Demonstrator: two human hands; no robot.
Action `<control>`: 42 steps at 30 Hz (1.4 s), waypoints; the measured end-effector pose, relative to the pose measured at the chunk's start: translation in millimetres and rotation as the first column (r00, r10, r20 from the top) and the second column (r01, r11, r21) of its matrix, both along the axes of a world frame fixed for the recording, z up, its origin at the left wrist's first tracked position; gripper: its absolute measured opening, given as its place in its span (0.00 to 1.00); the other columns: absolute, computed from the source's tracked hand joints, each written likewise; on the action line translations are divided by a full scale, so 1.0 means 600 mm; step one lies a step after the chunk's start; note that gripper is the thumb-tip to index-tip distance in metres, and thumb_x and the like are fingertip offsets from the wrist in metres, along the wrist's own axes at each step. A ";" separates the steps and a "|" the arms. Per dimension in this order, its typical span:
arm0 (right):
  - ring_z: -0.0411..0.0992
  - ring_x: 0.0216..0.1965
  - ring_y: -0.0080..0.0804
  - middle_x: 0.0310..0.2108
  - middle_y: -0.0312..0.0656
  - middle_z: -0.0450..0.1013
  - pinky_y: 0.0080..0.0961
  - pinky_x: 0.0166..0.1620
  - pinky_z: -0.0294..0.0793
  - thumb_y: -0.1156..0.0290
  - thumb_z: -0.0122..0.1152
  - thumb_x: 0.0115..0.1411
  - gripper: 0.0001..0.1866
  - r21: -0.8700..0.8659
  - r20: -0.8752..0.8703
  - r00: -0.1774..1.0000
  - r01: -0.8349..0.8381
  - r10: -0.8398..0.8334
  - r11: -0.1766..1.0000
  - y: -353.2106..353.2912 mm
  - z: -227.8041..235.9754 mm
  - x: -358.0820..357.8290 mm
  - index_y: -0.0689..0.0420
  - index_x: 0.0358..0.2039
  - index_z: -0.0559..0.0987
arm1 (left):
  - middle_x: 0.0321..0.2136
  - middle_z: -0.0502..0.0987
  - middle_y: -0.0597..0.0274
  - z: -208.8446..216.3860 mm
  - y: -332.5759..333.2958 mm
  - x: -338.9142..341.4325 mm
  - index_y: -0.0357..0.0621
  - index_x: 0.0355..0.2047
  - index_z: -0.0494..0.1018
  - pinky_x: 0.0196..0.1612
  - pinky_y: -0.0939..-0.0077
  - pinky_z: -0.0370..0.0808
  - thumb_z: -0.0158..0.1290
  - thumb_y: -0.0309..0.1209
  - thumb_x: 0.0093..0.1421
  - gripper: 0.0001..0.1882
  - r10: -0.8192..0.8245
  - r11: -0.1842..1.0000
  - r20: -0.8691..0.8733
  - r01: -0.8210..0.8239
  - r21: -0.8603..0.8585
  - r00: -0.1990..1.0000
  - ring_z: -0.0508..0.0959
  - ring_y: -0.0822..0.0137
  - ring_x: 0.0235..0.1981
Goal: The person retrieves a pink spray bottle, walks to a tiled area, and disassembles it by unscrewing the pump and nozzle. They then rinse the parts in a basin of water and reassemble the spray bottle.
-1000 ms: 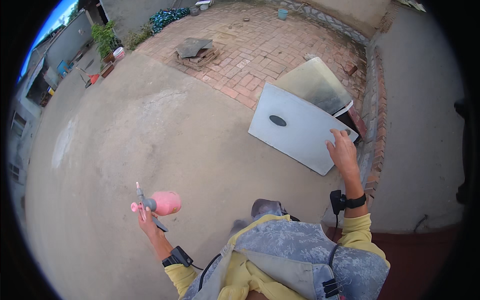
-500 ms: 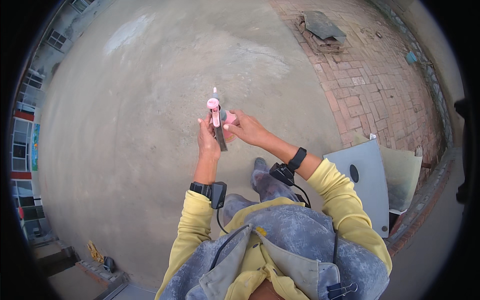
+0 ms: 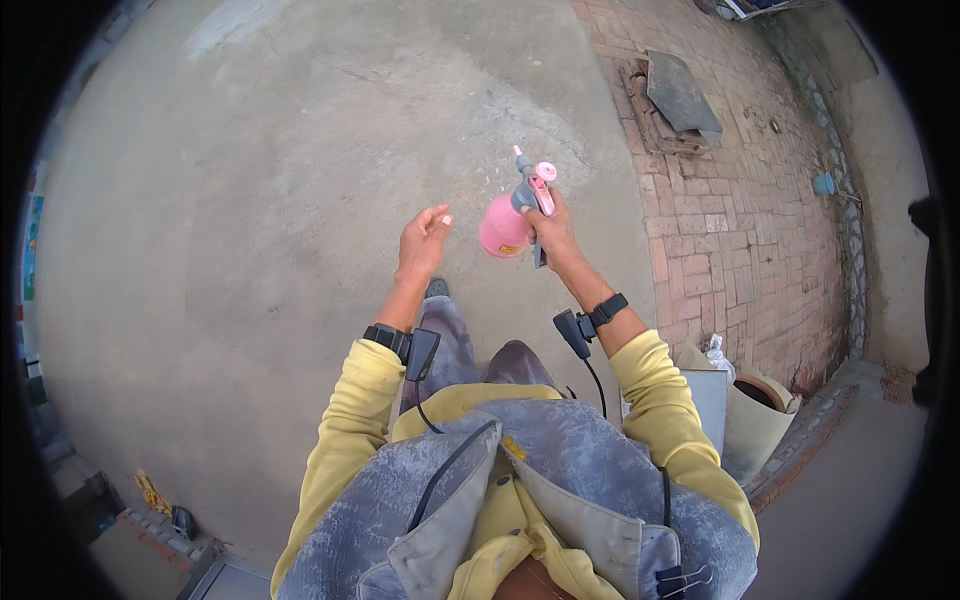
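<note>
A pink pump spray bottle [image 3: 499, 228] with a grey head, a pink knob and a grey handle is in my right hand [image 3: 558, 236]. Its fingers wrap round the handle, and the nozzle points away from me, slightly left. The round pink body hangs tilted to the left of that hand. Apart from the bottle, to its left, my left hand [image 3: 424, 240] is raised with fingers curled and thumb close against them. Nothing shows in it.
Grey concrete floor [image 3: 250, 250] lies below and brick paving [image 3: 700, 240] runs along the right. A dark slab [image 3: 684, 95] rests on bricks at far right. Near right stand a grey panel [image 3: 708, 405] and a pale curved sheet [image 3: 752, 430]. Cables hang from both wrist devices.
My left hand has come off the spray bottle and moved apart. My right hand has carried the bottle rightward, gripping its handle. The view has turned, and my feet have shifted.
</note>
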State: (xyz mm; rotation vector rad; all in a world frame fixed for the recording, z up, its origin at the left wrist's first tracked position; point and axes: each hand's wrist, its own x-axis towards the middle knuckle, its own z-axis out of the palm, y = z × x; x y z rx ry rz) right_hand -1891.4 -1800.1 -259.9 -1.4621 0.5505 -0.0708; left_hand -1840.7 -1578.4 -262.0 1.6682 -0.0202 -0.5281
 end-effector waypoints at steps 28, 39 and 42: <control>0.63 0.19 0.18 0.27 0.33 0.67 0.19 0.23 0.65 0.79 0.56 0.57 0.20 0.057 0.281 0.884 0.374 -0.374 0.926 -0.615 0.151 0.561 0.58 0.51 0.68 | 0.31 0.77 0.68 -0.051 -0.799 0.537 0.45 0.45 0.74 0.38 0.78 0.69 0.50 0.49 0.64 0.21 -0.391 0.868 -0.524 0.115 -0.483 0.757 0.73 0.76 0.29; 0.63 0.20 0.18 0.26 0.33 0.67 0.18 0.23 0.64 0.78 0.57 0.56 0.21 -0.071 0.232 0.851 0.497 -0.471 0.865 -0.699 0.092 0.531 0.61 0.52 0.69 | 0.50 0.73 0.50 -0.217 -0.724 0.650 0.49 0.54 0.67 0.53 0.60 0.67 0.60 0.37 0.55 0.26 -0.536 0.516 -0.099 0.418 0.748 0.839 0.70 0.53 0.55; 0.64 0.21 0.18 0.26 0.33 0.67 0.19 0.24 0.65 0.77 0.57 0.57 0.22 -0.060 0.219 0.805 0.575 -0.551 0.816 -0.716 0.070 0.522 0.60 0.53 0.68 | 0.62 0.61 0.43 -0.235 -0.750 0.644 0.51 0.65 0.55 0.64 0.53 0.56 0.59 0.39 0.57 0.38 -0.592 0.608 0.025 0.425 0.671 0.806 0.57 0.45 0.65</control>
